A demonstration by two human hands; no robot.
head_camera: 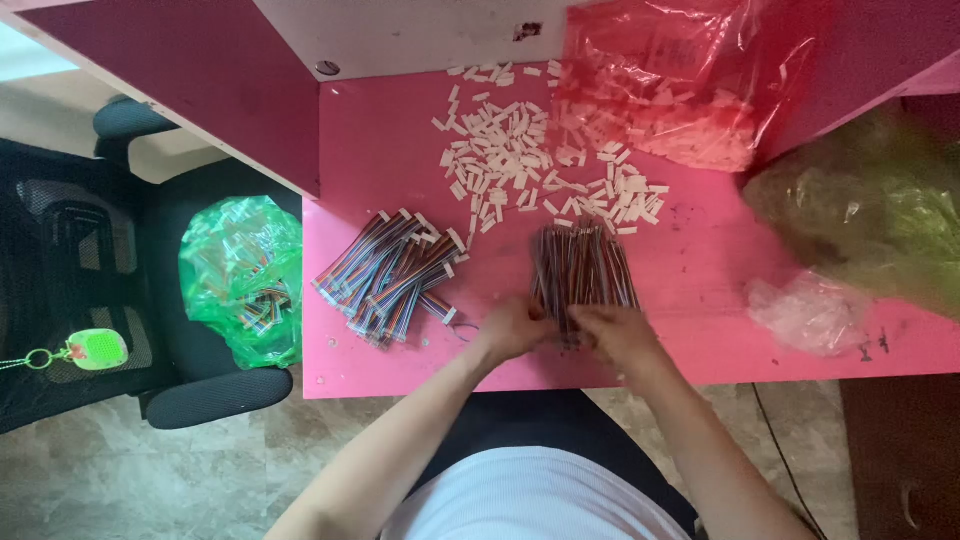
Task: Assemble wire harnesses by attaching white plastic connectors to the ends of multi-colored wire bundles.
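on the pink table (700, 260), both hands, left hand (515, 328) and right hand (618, 332), grip clamped on the wire bundle (583, 268).

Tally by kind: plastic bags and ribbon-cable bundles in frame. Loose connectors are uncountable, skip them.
Red translucent plastic bag: 1
Green translucent plastic bag on the chair: 1
Olive-green plastic bag: 1
Small clear plastic bag: 1
Multicoloured ribbon-cable bundle lying on the pink table: 1
Multicoloured ribbon-cable bundle held by the left hand and right hand: 1
Total: 6

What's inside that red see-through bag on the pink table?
The red bag holds a heap of small white plastic pieces, like those loose on the pink table. Its crumpled folds hide whatever lies deeper.
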